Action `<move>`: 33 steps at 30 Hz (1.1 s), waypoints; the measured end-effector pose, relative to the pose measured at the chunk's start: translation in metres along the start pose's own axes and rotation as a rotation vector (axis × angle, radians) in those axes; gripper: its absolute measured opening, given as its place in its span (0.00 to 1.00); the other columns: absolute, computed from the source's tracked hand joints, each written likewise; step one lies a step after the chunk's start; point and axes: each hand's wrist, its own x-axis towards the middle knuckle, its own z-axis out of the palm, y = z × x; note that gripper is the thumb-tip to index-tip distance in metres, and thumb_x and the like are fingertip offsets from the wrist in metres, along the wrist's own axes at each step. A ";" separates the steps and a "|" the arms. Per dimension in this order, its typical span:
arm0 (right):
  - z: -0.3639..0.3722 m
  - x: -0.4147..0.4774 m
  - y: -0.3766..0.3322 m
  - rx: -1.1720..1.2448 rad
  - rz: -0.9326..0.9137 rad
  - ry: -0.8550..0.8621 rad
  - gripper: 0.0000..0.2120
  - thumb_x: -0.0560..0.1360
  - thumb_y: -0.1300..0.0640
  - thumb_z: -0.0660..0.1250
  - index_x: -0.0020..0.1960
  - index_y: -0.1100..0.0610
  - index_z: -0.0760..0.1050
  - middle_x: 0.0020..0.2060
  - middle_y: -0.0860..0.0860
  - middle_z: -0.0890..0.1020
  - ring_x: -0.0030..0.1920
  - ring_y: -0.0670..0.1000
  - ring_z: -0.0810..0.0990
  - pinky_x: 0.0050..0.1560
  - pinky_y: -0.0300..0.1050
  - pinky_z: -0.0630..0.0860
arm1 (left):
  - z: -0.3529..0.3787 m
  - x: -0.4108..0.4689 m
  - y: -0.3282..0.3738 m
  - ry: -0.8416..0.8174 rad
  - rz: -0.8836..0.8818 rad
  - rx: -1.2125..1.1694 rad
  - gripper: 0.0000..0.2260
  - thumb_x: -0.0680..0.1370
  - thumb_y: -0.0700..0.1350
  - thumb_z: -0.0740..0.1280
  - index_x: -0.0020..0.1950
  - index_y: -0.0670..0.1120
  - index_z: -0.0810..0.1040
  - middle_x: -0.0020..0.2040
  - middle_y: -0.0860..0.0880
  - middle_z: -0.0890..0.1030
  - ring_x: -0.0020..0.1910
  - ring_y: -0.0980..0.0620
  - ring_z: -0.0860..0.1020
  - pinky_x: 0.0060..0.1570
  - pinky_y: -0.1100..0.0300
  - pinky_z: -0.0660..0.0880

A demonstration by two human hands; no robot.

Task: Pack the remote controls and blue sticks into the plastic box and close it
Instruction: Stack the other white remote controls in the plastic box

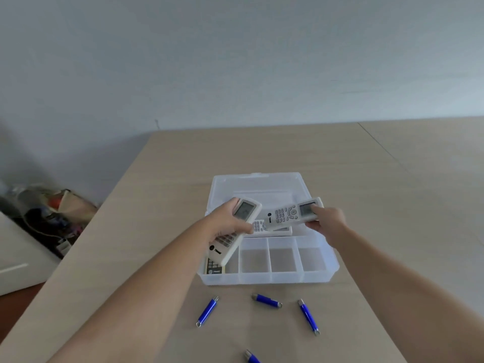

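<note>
A clear plastic box (267, 280) lies open on the table, its lid (258, 183) folded back at the far side. My left hand (225, 221) grips a white remote (245, 213) above the box's left part. My right hand (328, 218) holds a second white remote (288, 213) by its screen end, over the box's large rear compartment. Another remote (262, 227) lies in that compartment below them, and one more (213, 268) sits in the front left compartment. Several blue sticks (208, 311) (267, 301) (309, 317) (251, 357) lie on the table in front of the box.
The box has small front compartments (281, 259) with nothing visible in them. The beige table (379, 205) meets a grey wall at the back. A pile of clutter (52, 216) sits on the floor past the table's left edge.
</note>
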 end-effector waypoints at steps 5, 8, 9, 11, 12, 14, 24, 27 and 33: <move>0.036 0.019 0.017 -0.036 0.091 -0.021 0.07 0.77 0.65 0.62 0.55 0.65 0.71 0.37 0.56 0.75 0.33 0.55 0.78 0.54 0.51 0.81 | -0.019 0.026 -0.001 0.128 0.074 0.165 0.25 0.67 0.45 0.75 0.63 0.54 0.75 0.47 0.52 0.79 0.46 0.49 0.78 0.48 0.55 0.77; 0.052 0.029 0.022 -0.081 0.126 -0.095 0.04 0.78 0.65 0.61 0.52 0.62 0.69 0.38 0.55 0.75 0.36 0.54 0.78 0.38 0.42 0.84 | -0.021 0.041 -0.006 0.147 0.102 0.186 0.23 0.68 0.46 0.75 0.62 0.54 0.76 0.46 0.53 0.78 0.45 0.51 0.76 0.43 0.60 0.74; 0.057 0.030 0.023 -0.075 0.154 -0.106 0.04 0.78 0.64 0.61 0.52 0.63 0.69 0.39 0.56 0.76 0.37 0.55 0.80 0.42 0.44 0.84 | -0.021 0.044 -0.007 0.147 0.114 0.197 0.23 0.68 0.46 0.74 0.63 0.54 0.77 0.47 0.53 0.78 0.44 0.52 0.76 0.43 0.61 0.72; 0.064 0.036 0.028 -0.063 0.208 -0.098 0.06 0.78 0.63 0.61 0.52 0.65 0.71 0.40 0.58 0.78 0.42 0.62 0.83 0.57 0.53 0.79 | -0.020 0.051 -0.010 0.139 0.121 0.205 0.24 0.69 0.46 0.75 0.64 0.54 0.76 0.47 0.53 0.78 0.44 0.52 0.76 0.43 0.61 0.72; 0.067 0.038 0.029 -0.056 0.219 -0.094 0.07 0.78 0.62 0.61 0.53 0.66 0.71 0.41 0.59 0.78 0.45 0.64 0.83 0.60 0.56 0.78 | -0.019 0.054 -0.012 0.136 0.120 0.211 0.24 0.69 0.46 0.75 0.64 0.54 0.76 0.48 0.53 0.79 0.44 0.52 0.76 0.44 0.60 0.73; 0.069 0.037 0.028 -0.054 0.222 -0.094 0.07 0.78 0.63 0.62 0.53 0.67 0.71 0.45 0.61 0.79 0.50 0.66 0.82 0.60 0.56 0.77 | -0.017 0.057 -0.014 0.127 0.131 0.214 0.25 0.68 0.45 0.75 0.64 0.54 0.76 0.49 0.52 0.79 0.45 0.52 0.77 0.45 0.60 0.74; 0.071 0.034 0.026 -0.402 0.175 0.029 0.12 0.74 0.58 0.61 0.33 0.59 0.66 0.32 0.53 0.67 0.31 0.52 0.65 0.31 0.41 0.65 | -0.005 0.062 -0.014 0.083 0.162 0.167 0.28 0.69 0.44 0.75 0.68 0.55 0.73 0.52 0.53 0.80 0.50 0.52 0.77 0.51 0.62 0.71; 0.070 0.030 0.021 -0.536 0.173 -0.025 0.10 0.74 0.57 0.60 0.35 0.59 0.67 0.37 0.54 0.69 0.36 0.54 0.67 0.38 0.43 0.66 | -0.003 0.060 -0.014 0.077 0.162 0.188 0.31 0.69 0.44 0.75 0.71 0.54 0.71 0.56 0.52 0.79 0.51 0.52 0.77 0.51 0.62 0.71; 0.056 0.024 0.010 -0.695 0.008 -0.120 0.08 0.75 0.61 0.57 0.38 0.60 0.66 0.35 0.53 0.67 0.35 0.52 0.65 0.36 0.41 0.63 | 0.000 0.061 -0.009 0.126 0.164 0.289 0.36 0.70 0.46 0.75 0.76 0.52 0.64 0.55 0.50 0.66 0.54 0.53 0.70 0.55 0.63 0.66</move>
